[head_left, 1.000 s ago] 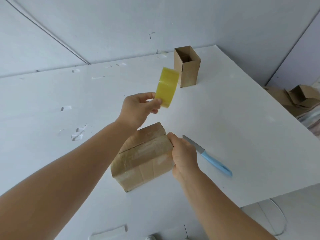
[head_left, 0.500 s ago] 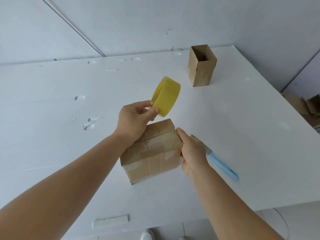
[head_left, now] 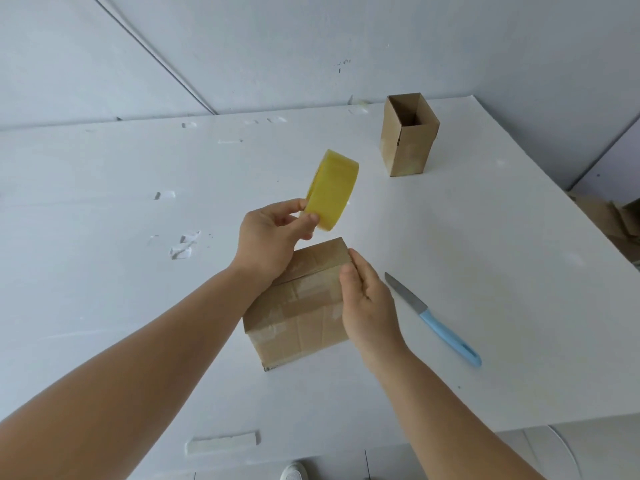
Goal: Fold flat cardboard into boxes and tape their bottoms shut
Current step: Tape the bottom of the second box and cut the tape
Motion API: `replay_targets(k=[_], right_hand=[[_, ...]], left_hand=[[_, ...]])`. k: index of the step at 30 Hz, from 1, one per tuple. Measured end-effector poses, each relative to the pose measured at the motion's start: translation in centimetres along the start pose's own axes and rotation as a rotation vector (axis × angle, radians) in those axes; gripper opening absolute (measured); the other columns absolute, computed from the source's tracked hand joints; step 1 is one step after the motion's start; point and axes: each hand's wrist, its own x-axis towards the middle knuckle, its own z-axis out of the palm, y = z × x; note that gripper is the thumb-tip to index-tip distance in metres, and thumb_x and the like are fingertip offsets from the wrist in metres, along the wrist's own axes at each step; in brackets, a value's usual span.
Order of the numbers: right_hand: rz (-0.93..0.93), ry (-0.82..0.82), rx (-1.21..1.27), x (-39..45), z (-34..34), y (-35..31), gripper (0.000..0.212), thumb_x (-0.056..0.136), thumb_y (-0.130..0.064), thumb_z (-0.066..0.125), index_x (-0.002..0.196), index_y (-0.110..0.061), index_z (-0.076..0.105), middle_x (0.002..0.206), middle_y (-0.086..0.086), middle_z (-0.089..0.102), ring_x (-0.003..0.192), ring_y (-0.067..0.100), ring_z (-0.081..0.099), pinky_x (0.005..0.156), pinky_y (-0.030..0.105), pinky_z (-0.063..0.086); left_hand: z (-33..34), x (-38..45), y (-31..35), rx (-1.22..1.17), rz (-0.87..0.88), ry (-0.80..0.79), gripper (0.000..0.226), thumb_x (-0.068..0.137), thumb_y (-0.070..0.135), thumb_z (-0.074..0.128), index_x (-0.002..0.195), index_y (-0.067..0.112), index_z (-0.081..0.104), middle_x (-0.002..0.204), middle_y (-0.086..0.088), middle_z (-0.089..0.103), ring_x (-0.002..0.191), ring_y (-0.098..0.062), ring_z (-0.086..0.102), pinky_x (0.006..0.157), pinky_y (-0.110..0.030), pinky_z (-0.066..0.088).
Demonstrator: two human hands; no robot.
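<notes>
Head view: the left hand [head_left: 273, 237] pinches a yellow tape roll [head_left: 332, 190] between thumb and fingertips, lifted above the white table [head_left: 104, 271] — likely held up to find the free tape end, though that end can't be made out. The right hand [head_left: 369, 306] has its fingers curled round the right edge of a cardboard box [head_left: 298, 313] lying on the table just under the roll, probably steadying it so the bottom seam faces up for taping. Glossy strips already show on the cardboard; whether the seam is fully sealed is hard to tell. The left forearm covers the box's near-left corner. A blue-handled knife [head_left: 433, 318] lies just right of the right hand — handy for cutting tape. A second box [head_left: 408, 136] stands upright and open-topped at the far right, apparently finished. More cardboard [head_left: 613, 220] sits cut off at the right edge, off the table.
</notes>
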Motion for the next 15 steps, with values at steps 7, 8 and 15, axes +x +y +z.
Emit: replay_targets(k=[7, 8, 15], right_hand=[[0.057, -0.11, 0.011, 5.2, -2.5, -0.7, 0.033, 0.099, -0.039, 0.038, 0.105, -0.036, 0.071, 0.1, -0.011, 0.072, 0.096, 0.009, 0.066, 0.088, 0.028, 0.052], [0.059, -0.168, 0.001, 5.9, -2.9, -0.8, 0.032, 0.099, -0.039, 0.04, 0.1, -0.037, 0.073, 0.101, -0.012, 0.072, 0.098, 0.005, 0.065, 0.092, 0.027, 0.05], [0.014, -0.243, -0.144, 8.0, -4.2, -2.0, 0.03, 0.094, -0.046, 0.051, 0.1, -0.028, 0.075, 0.104, -0.011, 0.072, 0.101, 0.003, 0.064, 0.086, 0.019, 0.047]], left_hand=[[0.8, -1.9, 0.6, -0.341, -0.16, 0.039, 0.011, 0.086, 0.021, 0.068, 0.079, 0.019, 0.076, 0.065, 0.003, 0.063, 0.063, -0.011, 0.057, 0.062, -0.02, 0.049], [0.9, -2.3, 0.6, -0.378, -0.168, 0.045, 0.011, 0.087, 0.021, 0.068, 0.08, 0.018, 0.076, 0.066, 0.003, 0.062, 0.063, -0.011, 0.055, 0.062, -0.019, 0.048], [0.2, -2.5, 1.0, -0.531, -0.162, -0.001, 0.015, 0.09, 0.015, 0.063, 0.101, 0.014, 0.073, 0.072, 0.002, 0.066, 0.068, -0.01, 0.061, 0.067, -0.016, 0.052]])
